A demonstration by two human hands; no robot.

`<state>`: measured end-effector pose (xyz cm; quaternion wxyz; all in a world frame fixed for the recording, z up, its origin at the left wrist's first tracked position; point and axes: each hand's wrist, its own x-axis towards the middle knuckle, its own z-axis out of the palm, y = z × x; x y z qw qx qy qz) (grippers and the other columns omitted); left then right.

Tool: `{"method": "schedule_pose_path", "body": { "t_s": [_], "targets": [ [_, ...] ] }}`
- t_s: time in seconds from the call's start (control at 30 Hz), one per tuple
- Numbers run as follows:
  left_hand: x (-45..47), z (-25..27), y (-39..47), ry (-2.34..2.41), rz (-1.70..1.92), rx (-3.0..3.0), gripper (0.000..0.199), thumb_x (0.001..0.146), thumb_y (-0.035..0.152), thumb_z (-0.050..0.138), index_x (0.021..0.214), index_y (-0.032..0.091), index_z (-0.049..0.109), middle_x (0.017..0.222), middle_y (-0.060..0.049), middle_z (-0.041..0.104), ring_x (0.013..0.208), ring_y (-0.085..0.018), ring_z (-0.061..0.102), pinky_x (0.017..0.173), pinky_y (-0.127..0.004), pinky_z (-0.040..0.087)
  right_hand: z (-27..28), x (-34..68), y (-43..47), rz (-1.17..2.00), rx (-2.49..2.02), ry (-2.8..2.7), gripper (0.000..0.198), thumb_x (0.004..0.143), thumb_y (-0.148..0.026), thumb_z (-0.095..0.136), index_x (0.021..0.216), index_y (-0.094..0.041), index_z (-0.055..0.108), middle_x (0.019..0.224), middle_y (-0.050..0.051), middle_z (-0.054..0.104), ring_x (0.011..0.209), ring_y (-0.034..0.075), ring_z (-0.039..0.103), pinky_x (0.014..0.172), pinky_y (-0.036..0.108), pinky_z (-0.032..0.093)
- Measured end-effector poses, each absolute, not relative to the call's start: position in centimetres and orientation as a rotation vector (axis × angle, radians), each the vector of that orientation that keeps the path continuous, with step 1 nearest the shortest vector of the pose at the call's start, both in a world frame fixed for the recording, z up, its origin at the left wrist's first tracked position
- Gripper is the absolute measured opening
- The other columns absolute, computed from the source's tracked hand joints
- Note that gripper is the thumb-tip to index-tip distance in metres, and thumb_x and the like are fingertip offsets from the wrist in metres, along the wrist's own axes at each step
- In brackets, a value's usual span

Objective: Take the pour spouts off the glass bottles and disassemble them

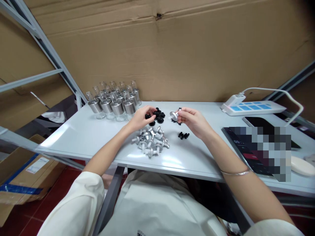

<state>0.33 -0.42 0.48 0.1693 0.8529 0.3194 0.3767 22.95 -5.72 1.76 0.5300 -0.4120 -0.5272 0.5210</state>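
Between the thumb and fingers of my right hand (193, 119) is a silver metal bottle top (174, 115), with a white stem on one side and a small black tip. My left hand (142, 118) is at the pile of black round caps (159, 115), its thumb and fingers apart and curved over the pile's left edge. Nearer me lies a heap of similar silver tops with white stems (150, 142). A small cluster of tiny black pieces (183, 135) sits below my right hand. More black pieces are partly hidden behind the held top.
Several glass bottles with silver metal sleeves (117, 106) stand at the back left of the white table (73, 134). On the right are a power strip (253, 107) with a cable, a partly blurred tablet-like device (236, 144) and a dark phone (256, 122). Cardboard (172, 59) walls the back.
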Motion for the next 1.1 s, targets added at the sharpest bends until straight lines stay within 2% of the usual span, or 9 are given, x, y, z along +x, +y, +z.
{"method": "schedule_pose_path", "body": {
  "t_s": [0.23,0.67,0.93,1.1],
  "targets": [
    [1.5,0.0,-0.8,0.717,1.113,1.876,0.026,0.075,0.028,0.062,0.095,0.012,0.055,0.092,-0.006,0.064,0.076,-0.011,0.061,0.077,-0.027,0.050,1.6,23.0,-5.7,1.233,-0.979,-1.262,0.024,0.062,-0.037,0.076,0.070,-0.018,0.065,0.065,0.000,0.062,0.058,0.011,0.051,0.062,0.028,0.041],
    [1.8,0.2,-1.7,0.566,1.118,1.809,0.031,0.070,0.027,0.070,0.092,0.014,0.052,0.082,-0.002,0.060,0.071,-0.008,0.058,0.067,-0.020,0.048,1.0,23.1,-5.5,1.183,-0.982,-1.372,0.023,0.066,-0.038,0.075,0.074,-0.018,0.067,0.068,0.001,0.066,0.061,0.011,0.053,0.065,0.027,0.041],
    [2.1,0.5,-2.1,0.531,1.128,1.756,0.032,0.066,0.026,0.076,0.086,0.015,0.054,0.088,-0.002,0.060,0.076,-0.008,0.058,0.072,-0.020,0.048,1.0,23.0,-5.5,1.173,-0.985,-1.388,0.023,0.066,-0.038,0.076,0.075,-0.019,0.068,0.069,0.001,0.066,0.060,0.010,0.052,0.064,0.027,0.041],
    [2.1,0.5,-2.1,0.542,1.106,1.691,0.038,0.063,0.030,0.079,0.087,0.015,0.054,0.088,-0.002,0.060,0.074,-0.008,0.059,0.067,-0.020,0.048,0.9,23.0,-5.5,1.164,-0.969,-1.394,0.025,0.065,-0.038,0.076,0.079,-0.020,0.069,0.070,0.001,0.067,0.060,0.011,0.052,0.063,0.027,0.041]
  ]
}}
